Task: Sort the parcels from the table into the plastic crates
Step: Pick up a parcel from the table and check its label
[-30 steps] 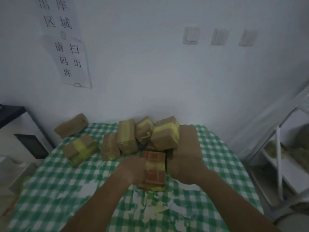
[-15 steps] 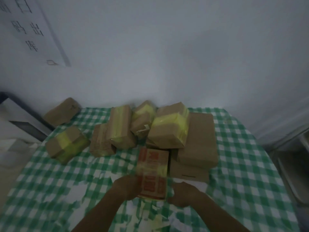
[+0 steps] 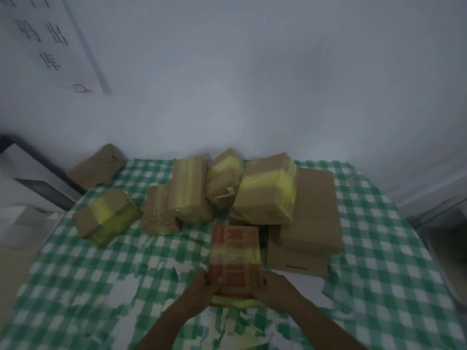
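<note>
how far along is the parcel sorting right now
Nothing visibly done: no crates in view. In hand: both the left hand and right hand grip the red-printed cardboard parcel with yellow tape. Left: at least seven brown parcels, like the big yellow-taped box, on the green checked tablecloth.

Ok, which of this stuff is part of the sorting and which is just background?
Job:
red-printed parcel, gripped by left hand and right hand
brown parcels piled behind
checked table

Background:
wall notice
No crates in view.
</note>
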